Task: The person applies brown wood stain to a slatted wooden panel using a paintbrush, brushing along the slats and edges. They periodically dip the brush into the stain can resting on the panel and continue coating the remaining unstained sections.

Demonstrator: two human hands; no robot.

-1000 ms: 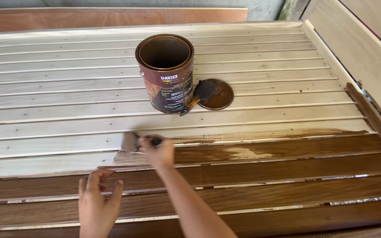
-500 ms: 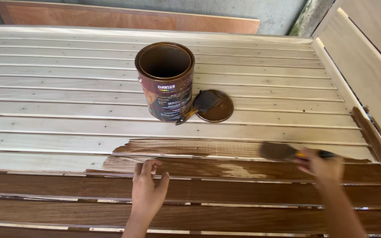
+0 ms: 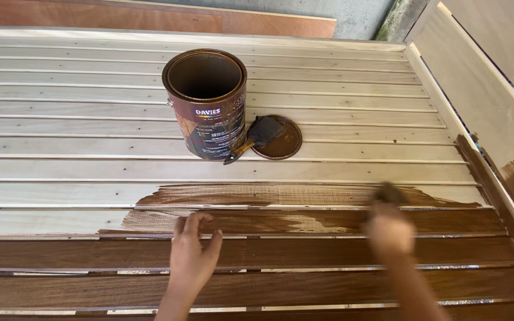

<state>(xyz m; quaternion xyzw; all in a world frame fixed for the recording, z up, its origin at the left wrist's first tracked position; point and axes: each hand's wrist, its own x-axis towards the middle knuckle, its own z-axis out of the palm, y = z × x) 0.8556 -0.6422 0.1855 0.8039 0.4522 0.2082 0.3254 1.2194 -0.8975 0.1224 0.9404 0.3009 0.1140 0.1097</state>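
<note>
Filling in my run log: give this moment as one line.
right hand: blurred, brush on slat | left hand: flat on stained slats | stain can: open, lid and spare brush beside

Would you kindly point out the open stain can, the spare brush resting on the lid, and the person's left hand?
stain can (image 3: pixel 208 119), head view, on its labelled side wall.
spare brush (image 3: pixel 264 131), head view, on its dark bristles.
left hand (image 3: pixel 191 257), head view, on the back of the hand.

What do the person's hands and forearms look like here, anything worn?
Both bare. The left hand shows no glove, ring, watch or sleeve up to the frame edge. The right hand is motion-blurred; no glove or sleeve shows on it or the forearm, but fine detail such as rings cannot be told.
</note>
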